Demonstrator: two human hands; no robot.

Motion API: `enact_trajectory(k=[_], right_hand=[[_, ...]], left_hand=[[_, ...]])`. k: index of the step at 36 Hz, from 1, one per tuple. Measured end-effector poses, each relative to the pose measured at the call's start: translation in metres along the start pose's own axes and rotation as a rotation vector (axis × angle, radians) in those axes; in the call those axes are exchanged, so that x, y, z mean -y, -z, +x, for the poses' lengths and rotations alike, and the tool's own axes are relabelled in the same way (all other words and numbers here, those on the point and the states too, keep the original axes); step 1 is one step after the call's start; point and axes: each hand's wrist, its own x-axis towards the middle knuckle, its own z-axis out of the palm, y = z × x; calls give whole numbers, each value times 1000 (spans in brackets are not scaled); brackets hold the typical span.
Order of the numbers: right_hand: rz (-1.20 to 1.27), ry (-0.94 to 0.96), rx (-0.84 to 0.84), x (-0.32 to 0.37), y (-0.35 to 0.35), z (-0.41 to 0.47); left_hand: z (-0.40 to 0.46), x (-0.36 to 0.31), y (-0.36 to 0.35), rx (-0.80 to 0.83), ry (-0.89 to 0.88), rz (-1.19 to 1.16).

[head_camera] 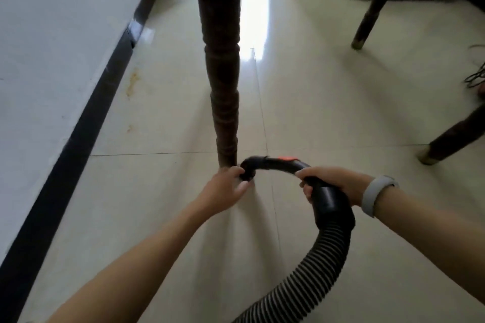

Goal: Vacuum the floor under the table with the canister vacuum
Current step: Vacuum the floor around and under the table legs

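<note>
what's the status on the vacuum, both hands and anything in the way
Left hand grips the handle's front end, right hand grips the vacuum handle near the hose. No floor nozzle visible. Table leg directly ahead.

Table leg [223, 73] beyond vacuum handle [278, 165]

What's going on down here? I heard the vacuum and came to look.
A person is holding a vacuum's curved black handle with both hands: the left hand grips its front end, the right hand the rear, above the ribbed hose. They are beside a dark wooden table leg on the pale tiled floor. No floor nozzle is visible.
</note>
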Motion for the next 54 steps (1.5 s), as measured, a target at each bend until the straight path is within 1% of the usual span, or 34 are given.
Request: enact_trajectory(k=[3, 7, 10, 12, 15, 16, 18, 20, 21, 22, 25, 26, 29, 31, 34, 37, 39, 40, 42, 46, 48, 51, 52, 54], right_hand=[[33, 112, -129, 14, 24, 3], [111, 259, -289, 40, 48, 33], [170, 323, -373, 52, 49, 60], [223, 339, -352, 58, 42, 78], [265, 330, -256, 63, 28, 101], [275, 332, -225, 65, 25, 108], [298, 333, -164, 68, 17, 121], [313, 345, -115, 73, 7, 132], [314, 350, -91, 77, 1, 138], [306, 348, -73, 81, -5, 143], [291, 347, 25, 96, -24, 155], [264, 350, 66, 102, -31, 158], [136, 370, 162, 116, -51, 165], [81, 397, 138, 125, -59, 171], [112, 460, -16, 137, -56, 183], [181, 512, -203, 146, -40, 188], [226, 536, -250, 147, -30, 193], [247, 537, -232, 147, -28, 195], [247, 520, -145, 145, -34, 200], [82, 429, 110, 141, -71, 199], [-9, 401, 190, 140, -88, 193], [-47, 410, 178, 141, -88, 192], [-30, 421, 144, 142, -82, 193], [9, 461, 22, 146, -65, 196]], left_hand=[[14, -10, -3, 52, -10, 111], [30, -20, -4, 103, 13, 221], [44, -19, -5, 124, 62, 217], [50, -20, -4, 86, 91, 131], [52, -29, -1, 32, 103, -117], [51, -33, 0, 49, 104, -206], [47, -38, -2, 146, 120, -351], [44, -39, -9, 246, 133, -414], [42, -38, -15, 271, 137, -419], [42, -35, -21, 267, 148, -415], [43, -22, -42, 154, 179, -340], [44, -17, -48, 127, 194, -356], [45, -10, -56, 87, 244, -565], [50, -8, -56, 16, 254, -657], [66, -8, -48, -96, 264, -649], [86, -10, -43, -122, 291, -624], [94, -10, -46, -116, 303, -596], [94, -9, -48, -117, 309, -589], [89, -5, -52, -120, 323, -579], [63, 13, -58, -162, 321, -539], [53, 20, -59, -166, 326, -561], [56, 19, -60, -145, 303, -578], [62, 16, -59, -131, 287, -588], [76, 7, -57, -90, 263, -630]])
